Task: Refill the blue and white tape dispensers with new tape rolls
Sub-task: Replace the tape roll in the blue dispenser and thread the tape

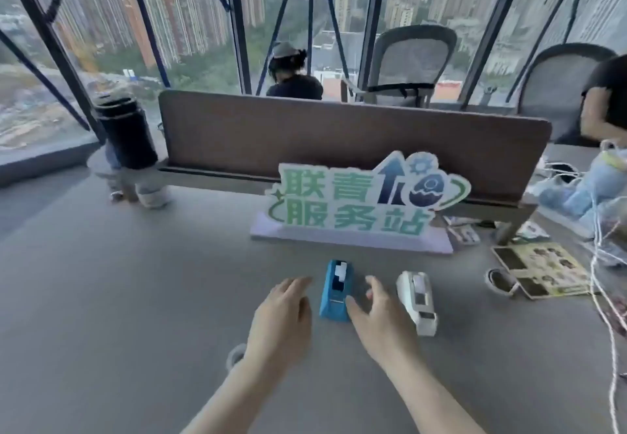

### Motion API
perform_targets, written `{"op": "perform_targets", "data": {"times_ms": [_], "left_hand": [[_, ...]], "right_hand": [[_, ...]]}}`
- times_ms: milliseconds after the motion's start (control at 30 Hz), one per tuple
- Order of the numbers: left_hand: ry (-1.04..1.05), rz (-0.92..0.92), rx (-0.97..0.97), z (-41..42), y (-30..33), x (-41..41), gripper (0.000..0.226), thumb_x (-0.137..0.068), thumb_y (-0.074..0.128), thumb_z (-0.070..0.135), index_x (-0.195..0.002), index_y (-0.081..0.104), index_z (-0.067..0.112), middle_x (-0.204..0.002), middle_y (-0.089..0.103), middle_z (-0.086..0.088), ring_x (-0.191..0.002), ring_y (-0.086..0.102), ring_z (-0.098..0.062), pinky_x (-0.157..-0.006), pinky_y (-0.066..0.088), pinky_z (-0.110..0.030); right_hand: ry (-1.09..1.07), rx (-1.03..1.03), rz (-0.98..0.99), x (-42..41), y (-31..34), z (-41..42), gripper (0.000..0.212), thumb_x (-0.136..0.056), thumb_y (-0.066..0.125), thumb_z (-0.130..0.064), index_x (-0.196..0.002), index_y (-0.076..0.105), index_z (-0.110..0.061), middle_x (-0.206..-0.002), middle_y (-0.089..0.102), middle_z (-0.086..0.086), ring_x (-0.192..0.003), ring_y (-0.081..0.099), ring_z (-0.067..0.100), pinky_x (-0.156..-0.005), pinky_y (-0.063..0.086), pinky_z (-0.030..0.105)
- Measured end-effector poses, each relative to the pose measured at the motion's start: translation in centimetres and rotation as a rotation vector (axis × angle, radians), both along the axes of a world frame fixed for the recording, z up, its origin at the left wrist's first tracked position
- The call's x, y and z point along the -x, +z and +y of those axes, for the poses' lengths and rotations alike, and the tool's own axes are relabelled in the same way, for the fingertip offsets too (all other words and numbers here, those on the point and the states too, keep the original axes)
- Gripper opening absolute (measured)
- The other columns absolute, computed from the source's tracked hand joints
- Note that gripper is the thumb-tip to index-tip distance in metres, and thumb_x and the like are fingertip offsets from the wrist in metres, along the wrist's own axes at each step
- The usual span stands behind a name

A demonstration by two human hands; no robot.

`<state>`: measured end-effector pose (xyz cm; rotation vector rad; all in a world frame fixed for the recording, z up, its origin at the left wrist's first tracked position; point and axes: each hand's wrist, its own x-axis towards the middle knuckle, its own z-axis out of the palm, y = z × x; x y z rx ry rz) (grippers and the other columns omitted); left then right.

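Observation:
A blue tape dispenser (335, 291) stands on the grey desk (135, 298), a white roll showing in its top. A white tape dispenser (418, 301) lies to its right. My left hand (281, 318) hovers just left of the blue dispenser with fingers apart, holding nothing. My right hand (380, 321) sits between the two dispensers, fingers spread, its thumb close to the blue one's right side; whether it touches is unclear. A tape roll (235, 355) lies partly hidden behind my left wrist.
A standing sign (359, 203) with green characters is right behind the dispensers, in front of a brown divider (339, 135). A printed sheet (543, 274), a round object (500, 281) and white cables (604, 298) lie at right. A black bottle (127, 131) stands far left.

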<state>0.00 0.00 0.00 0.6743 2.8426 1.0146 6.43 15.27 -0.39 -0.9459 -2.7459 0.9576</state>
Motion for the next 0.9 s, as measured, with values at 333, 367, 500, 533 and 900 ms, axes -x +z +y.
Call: {"op": "perform_targets", "data": {"times_ms": [333,367,500,533,900], "left_hand": [[-0.012,0.18,-0.017,-1.4,-7.5,0.3,0.041,-0.086,0.044,0.011,-0.125,0.056,0.022,-0.128,0.059,0.002,-0.119,0.051,-0.02,-0.09,0.046,-0.032],[-0.036,0.187,-0.008,-1.2,-7.7,0.4,0.042,-0.086,0.043,0.011,-0.125,0.055,0.022,-0.129,0.059,0.002,-0.119,0.051,-0.021,-0.091,0.048,-0.034],[-0.065,0.164,0.024,-0.9,-7.8,0.8,0.044,-0.086,0.04,0.01,-0.125,0.056,0.022,-0.131,0.058,-0.001,-0.121,0.051,-0.023,-0.094,0.049,-0.037],[-0.06,0.158,0.022,-1.0,-7.8,0.7,0.043,-0.086,0.04,0.009,-0.124,0.056,0.021,-0.13,0.059,-0.001,-0.121,0.051,-0.023,-0.094,0.049,-0.036],[-0.138,0.241,-0.033,-2.6,-8.0,-5.4,0.037,-0.089,0.041,0.012,-0.117,0.061,0.025,-0.118,0.064,0.005,-0.114,0.054,-0.021,-0.081,0.05,-0.031]], "right_hand": [[-0.112,-0.248,0.121,3.3,-8.0,-2.9,0.078,-0.071,0.057,-0.072,-0.116,0.049,-0.008,-0.111,0.063,0.011,-0.103,0.06,0.032,-0.071,0.045,0.037],[-0.124,-0.273,0.135,3.5,-8.1,-3.0,0.074,-0.072,0.058,-0.069,-0.112,0.052,-0.007,-0.109,0.064,0.012,-0.102,0.06,0.032,-0.068,0.042,0.036],[-0.105,-0.272,0.147,3.6,-8.0,-2.6,0.051,-0.072,0.063,-0.05,-0.102,0.058,-0.008,-0.103,0.066,0.01,-0.097,0.061,0.032,-0.065,0.039,0.033],[-0.103,-0.261,0.14,3.4,-7.8,-2.4,0.048,-0.071,0.064,-0.047,-0.099,0.059,-0.008,-0.101,0.066,0.01,-0.094,0.061,0.031,-0.064,0.04,0.032],[-0.099,-0.275,0.197,-5.7,-7.8,-3.4,0.035,-0.076,0.06,-0.043,-0.092,0.06,-0.012,-0.095,0.061,0.003,-0.09,0.06,0.027,-0.064,0.041,0.032]]}}
